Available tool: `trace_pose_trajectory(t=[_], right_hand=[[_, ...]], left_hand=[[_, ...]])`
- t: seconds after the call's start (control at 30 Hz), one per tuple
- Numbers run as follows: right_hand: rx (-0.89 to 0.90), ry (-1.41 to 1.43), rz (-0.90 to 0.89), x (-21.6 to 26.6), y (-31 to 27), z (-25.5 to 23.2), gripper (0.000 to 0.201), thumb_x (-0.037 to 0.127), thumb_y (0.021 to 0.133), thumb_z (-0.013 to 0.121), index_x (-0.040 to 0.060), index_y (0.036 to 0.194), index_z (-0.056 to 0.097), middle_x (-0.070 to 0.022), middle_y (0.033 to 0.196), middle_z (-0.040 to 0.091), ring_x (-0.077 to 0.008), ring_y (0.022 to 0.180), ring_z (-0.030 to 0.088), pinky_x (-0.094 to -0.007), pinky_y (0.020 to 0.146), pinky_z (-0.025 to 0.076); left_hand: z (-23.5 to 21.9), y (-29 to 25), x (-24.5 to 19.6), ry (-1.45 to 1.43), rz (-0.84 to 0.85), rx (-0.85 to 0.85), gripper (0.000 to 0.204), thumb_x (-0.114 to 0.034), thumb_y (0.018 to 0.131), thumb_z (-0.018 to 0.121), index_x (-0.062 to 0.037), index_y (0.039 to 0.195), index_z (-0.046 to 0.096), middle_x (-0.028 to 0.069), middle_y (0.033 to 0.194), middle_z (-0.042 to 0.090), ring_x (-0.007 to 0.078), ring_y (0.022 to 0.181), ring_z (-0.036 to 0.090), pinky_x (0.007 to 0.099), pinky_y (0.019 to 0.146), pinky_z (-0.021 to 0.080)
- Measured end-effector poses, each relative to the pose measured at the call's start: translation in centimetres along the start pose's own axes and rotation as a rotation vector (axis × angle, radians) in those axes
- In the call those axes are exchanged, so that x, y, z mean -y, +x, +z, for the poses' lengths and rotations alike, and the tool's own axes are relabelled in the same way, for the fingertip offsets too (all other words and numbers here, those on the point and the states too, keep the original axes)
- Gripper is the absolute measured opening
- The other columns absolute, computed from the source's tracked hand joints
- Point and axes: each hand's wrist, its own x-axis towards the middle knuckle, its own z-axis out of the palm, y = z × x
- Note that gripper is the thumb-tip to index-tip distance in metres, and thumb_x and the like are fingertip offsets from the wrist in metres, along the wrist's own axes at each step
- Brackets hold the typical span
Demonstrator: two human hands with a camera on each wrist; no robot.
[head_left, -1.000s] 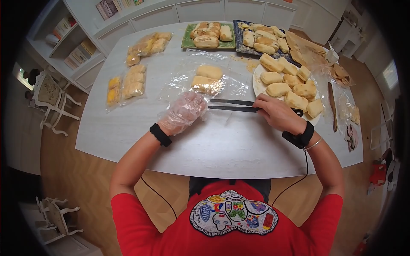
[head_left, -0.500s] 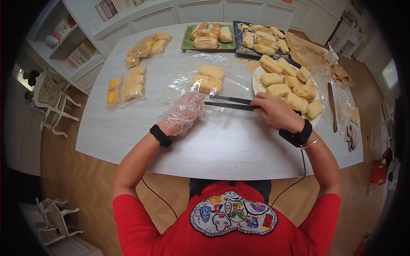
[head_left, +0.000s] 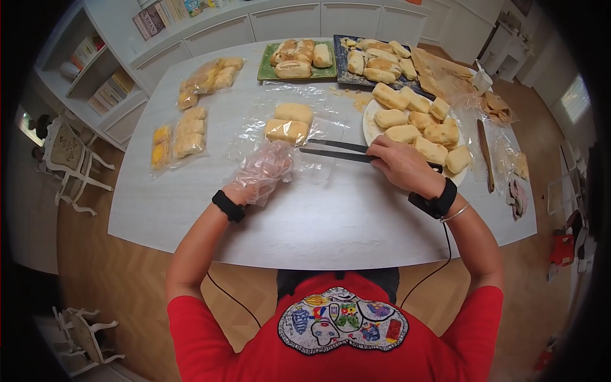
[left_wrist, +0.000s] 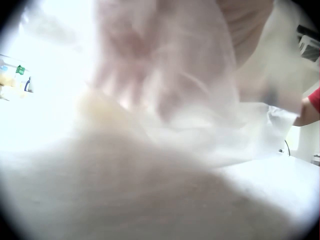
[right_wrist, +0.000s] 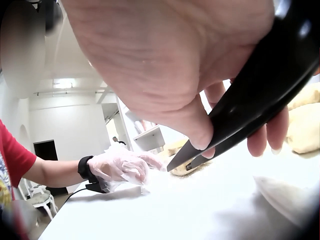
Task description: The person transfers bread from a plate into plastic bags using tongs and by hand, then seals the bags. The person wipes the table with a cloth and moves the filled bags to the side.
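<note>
In the head view two pale bread rolls [head_left: 293, 113] lie one behind the other on clear plastic [head_left: 251, 132]. Just in front of the near roll is the left hand [head_left: 264, 170], in a loose clear glove, its fingers extended towards the roll; the left wrist view is blurred there. Black tongs [head_left: 340, 151] are gripped by the bare right hand [head_left: 406, 167], their tips just right of the near roll and apart, with nothing between them. The right wrist view shows the gloved hand [right_wrist: 121, 167] beyond the tong tips [right_wrist: 189, 156].
A white plate [head_left: 371, 129] of rolls stands at the right, with a long wooden tool [head_left: 485, 153] beyond it. Green [head_left: 266, 71] and dark blue [head_left: 342, 74] trays of bread stand at the back. Bagged breads [head_left: 190, 132] lie at the left.
The head view has shifted, so the tabletop items appear further left. The tong tips have moved from beside the gloved fingers to the near roll's right side. The gloved hand stays near that roll.
</note>
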Motion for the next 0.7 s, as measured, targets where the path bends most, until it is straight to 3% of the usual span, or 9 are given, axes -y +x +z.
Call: trace_pose_trajectory(t=[0.13,0.23,0.27,0.3,0.33,0.47,0.53,0.63,0.7], right_hand=[[-0.026,-0.014,0.04,-0.9,-2.1,-2.9,0.014,0.009,0.087,0.061,0.0045,0.1,0.063,-0.0103,0.099,0.06,-0.0316,0.09,0.061,-0.0404,0.076,0.048],[-0.134,-0.115,0.076,-2.8,-5.3,-7.9,0.013,0.005,0.085,0.06,0.0034,0.098,0.061,-0.0093,0.108,0.058,-0.0318,0.091,0.061,-0.04,0.076,0.049],[-0.114,-0.167,0.195,-2.6,-6.6,-10.0,0.013,0.005,0.085,0.061,0.002,0.097,0.06,-0.0094,0.11,0.057,-0.0319,0.091,0.061,-0.0399,0.075,0.049],[-0.163,-0.289,0.158,-3.4,-8.1,-11.3,0.01,0.004,0.085,0.059,0.0013,0.095,0.058,-0.0095,0.112,0.056,-0.0318,0.09,0.061,-0.041,0.074,0.049],[-0.157,-0.355,0.175,-4.1,-9.4,-12.5,0.008,0.003,0.085,0.058,0.0013,0.093,0.057,-0.0094,0.111,0.056,-0.032,0.089,0.06,-0.0413,0.074,0.048],[-0.054,-0.476,0.139,-5.8,-13.7,-14.9,0.007,0.001,0.084,0.056,0.0015,0.091,0.056,-0.0092,0.105,0.056,-0.0324,0.088,0.058,-0.0408,0.075,0.048],[0.017,-0.498,0.221,-5.2,-14.9,-16.0,0.008,0.0,0.083,0.056,0.0013,0.091,0.056,-0.009,0.102,0.057,-0.0317,0.09,0.058,-0.0402,0.076,0.048],[0.097,-0.566,0.346,-5.3,-16.9,-17.0,0.012,-0.004,0.079,0.055,0.0014,0.089,0.056,-0.0078,0.099,0.059,-0.0292,0.098,0.056,-0.0391,0.08,0.047],[0.077,-0.699,0.255,-5.8,-18.3,-17.4,0.012,-0.004,0.076,0.055,0.0018,0.087,0.056,-0.007,0.102,0.06,-0.0285,0.099,0.056,-0.0378,0.084,0.047]], left_hand=[[0.3,-0.1,0.9,-0.275,-0.106,0.063,0.047,-0.03,0.095,0.059,-0.0029,0.132,0.049,0.0114,0.118,0.061,0.024,0.1,0.061,0.0348,0.087,0.048],[-0.6,0.2,-1.7,0.157,-0.015,-0.015,0.048,-0.033,0.094,0.06,-0.0034,0.131,0.051,0.013,0.116,0.061,0.0278,0.1,0.061,0.0363,0.087,0.048],[-0.6,0.1,-1.6,0.25,-0.042,-0.043,0.047,-0.033,0.093,0.06,-0.0043,0.13,0.052,0.0136,0.117,0.061,0.0298,0.1,0.061,0.037,0.087,0.048],[-0.3,0.2,-1.7,0.344,-0.071,-0.072,0.046,-0.033,0.093,0.061,-0.0052,0.129,0.053,0.0143,0.117,0.06,0.0318,0.101,0.06,0.0377,0.088,0.048],[-1.4,0.7,-5.0,0.118,-0.262,-0.053,0.039,-0.035,0.097,0.052,-0.0055,0.122,0.057,0.0178,0.118,0.06,0.034,0.105,0.059,0.0413,0.089,0.047],[-1.0,0.6,-3.1,0.241,-0.084,-0.068,0.039,-0.033,0.097,0.054,-0.0024,0.12,0.057,0.0141,0.11,0.061,0.027,0.093,0.063,0.0359,0.081,0.05],[-0.2,0.4,-2.4,0.003,-0.142,-0.063,0.033,-0.024,0.092,0.059,-0.0054,0.118,0.058,0.0139,0.114,0.061,0.0301,0.094,0.062,0.0369,0.081,0.05],[-0.4,0.6,-3.1,0.116,-0.111,-0.088,0.027,-0.015,0.086,0.065,-0.009,0.112,0.061,0.0118,0.118,0.06,0.0335,0.094,0.063,0.0385,0.081,0.051],[-0.4,0.8,-4.2,-0.253,-0.365,-0.124,0.027,-0.015,0.086,0.066,-0.0096,0.112,0.062,0.0118,0.118,0.061,0.0337,0.096,0.062,0.0388,0.081,0.051]])
